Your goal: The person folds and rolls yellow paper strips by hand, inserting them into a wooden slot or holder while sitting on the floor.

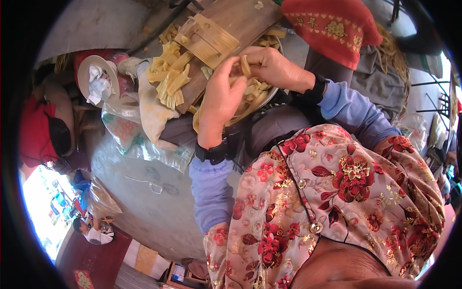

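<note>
Between my two hands stands a small folded strip of pale yellow, ribbed, leaf-like material (246, 66). My right hand (279, 70) is closed, its thumb and fingers pinching the strip from the right. From the left my left hand (220, 98) curls its fingers and thumb around the strip's near side; its fingertips are partly hidden. Below them is a metal basin (275, 95) with loose yellow twisted strips (255, 91) in it. A wooden board (257, 21) reaches away beyond my hands, carrying flat ribbed yellow sheets (207, 41). A loose heap of yellow strips (171, 77) lies at its left edge.
A red knitted cloth (332, 29) with gold patterns lies at the far right. To the left, a pale bowl (86, 79) holds crumpled white paper, and a clear plastic bag (130, 127) lies nearby. Another person's red clothing (36, 130) shows at the left rim.
</note>
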Tool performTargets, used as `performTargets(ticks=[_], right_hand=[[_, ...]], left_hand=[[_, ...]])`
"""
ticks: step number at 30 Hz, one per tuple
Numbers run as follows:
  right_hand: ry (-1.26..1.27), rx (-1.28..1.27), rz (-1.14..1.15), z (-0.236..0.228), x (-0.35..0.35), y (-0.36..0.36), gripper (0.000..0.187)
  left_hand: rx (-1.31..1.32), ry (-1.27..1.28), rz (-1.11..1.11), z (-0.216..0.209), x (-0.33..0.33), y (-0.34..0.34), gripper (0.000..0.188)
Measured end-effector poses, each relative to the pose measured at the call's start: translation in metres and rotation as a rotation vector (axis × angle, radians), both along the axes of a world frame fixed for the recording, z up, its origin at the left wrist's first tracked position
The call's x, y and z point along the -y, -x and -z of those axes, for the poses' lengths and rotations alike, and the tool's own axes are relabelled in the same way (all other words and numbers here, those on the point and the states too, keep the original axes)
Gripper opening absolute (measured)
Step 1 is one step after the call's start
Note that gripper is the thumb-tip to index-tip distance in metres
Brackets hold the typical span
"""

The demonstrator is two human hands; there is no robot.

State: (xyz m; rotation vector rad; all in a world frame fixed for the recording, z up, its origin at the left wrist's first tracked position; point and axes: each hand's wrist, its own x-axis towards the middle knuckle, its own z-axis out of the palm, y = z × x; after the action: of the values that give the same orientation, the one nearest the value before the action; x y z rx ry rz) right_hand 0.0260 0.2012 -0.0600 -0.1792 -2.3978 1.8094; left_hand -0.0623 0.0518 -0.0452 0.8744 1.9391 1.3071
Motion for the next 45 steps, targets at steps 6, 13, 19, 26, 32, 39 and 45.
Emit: performTargets(ticks=[6,13,19,26,32,39,45], right_hand=[[0.003,-0.114,0.208,-0.005,0.004,0.003,0.008],[0.048,-0.133,0.325,-0.007,-0.01,0.001,0.009],[-0.428,-0.22,0.236,-0.026,-0.031,0.005,0.046],[-0.697,-0.194,-0.288,-0.036,-0.019,0.02,0.023],[-0.396,-0.017,-0.426,-0.05,-0.039,0.011,0.013],[0.617,0.369,-0.183,-0.046,-0.038,0.026,0.021],[0.428,0.105,0.053,-0.024,-0.125,0.023,0.012]], left_hand=[[0.125,0.044,-0.163,-0.002,-0.014,-0.006,0.024],[0.587,-0.016,-0.276,0.002,0.026,-0.03,0.026],[-0.755,0.175,-0.135,-0.017,0.031,-0.016,0.014],[-1.095,0.088,-0.058,-0.024,0.012,-0.011,0.01],[-0.687,-0.09,-0.073,-0.026,0.027,-0.008,0.006],[0.189,-0.082,-0.134,-0.015,0.025,0.016,0.016],[0.231,0.073,-0.319,-0.01,0.066,0.05,0.016]])
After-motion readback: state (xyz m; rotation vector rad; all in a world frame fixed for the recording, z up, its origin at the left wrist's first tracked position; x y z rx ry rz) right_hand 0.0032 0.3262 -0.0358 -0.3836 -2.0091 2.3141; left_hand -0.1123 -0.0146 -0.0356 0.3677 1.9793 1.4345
